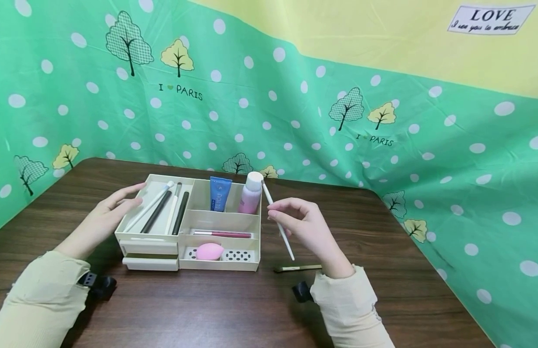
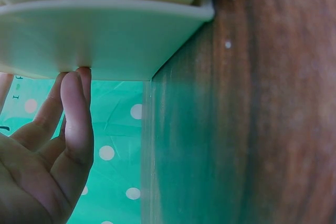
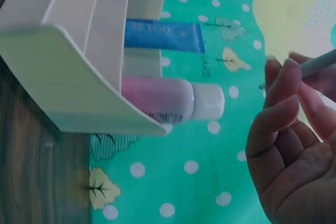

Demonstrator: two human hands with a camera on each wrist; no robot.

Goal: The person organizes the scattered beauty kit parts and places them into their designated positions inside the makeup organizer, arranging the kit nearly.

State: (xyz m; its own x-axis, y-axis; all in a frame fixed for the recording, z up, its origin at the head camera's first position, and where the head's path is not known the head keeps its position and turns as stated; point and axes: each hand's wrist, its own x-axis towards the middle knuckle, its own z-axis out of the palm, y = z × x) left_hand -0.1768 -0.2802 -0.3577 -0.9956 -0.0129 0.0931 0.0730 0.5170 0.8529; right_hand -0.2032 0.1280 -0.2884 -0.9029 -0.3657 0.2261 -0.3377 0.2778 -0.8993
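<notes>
My right hand (image 1: 297, 220) pinches a slim white makeup brush (image 1: 274, 205) between thumb and fingers, beside the cream organizer box (image 1: 221, 265). The brush slants, its small dark tip up near the white cap of a pink bottle (image 1: 250, 195). In the right wrist view part of its white handle (image 3: 319, 63) shows at the fingertips. My left hand (image 1: 105, 217) rests against the box's left side; its fingertips touch the outer wall (image 2: 115, 40) in the left wrist view. Several white and black brushes (image 1: 157, 211) lie in the left tray.
A blue tube (image 1: 219, 194) stands in the back compartment by the bottle. A red slender tube (image 1: 225, 234) lies in the middle one, and a pink sponge (image 1: 210, 251) in front. Another brush (image 1: 297, 268) lies on the wooden table (image 1: 199, 309). A green polka-dot cloth (image 1: 286, 116) hangs behind.
</notes>
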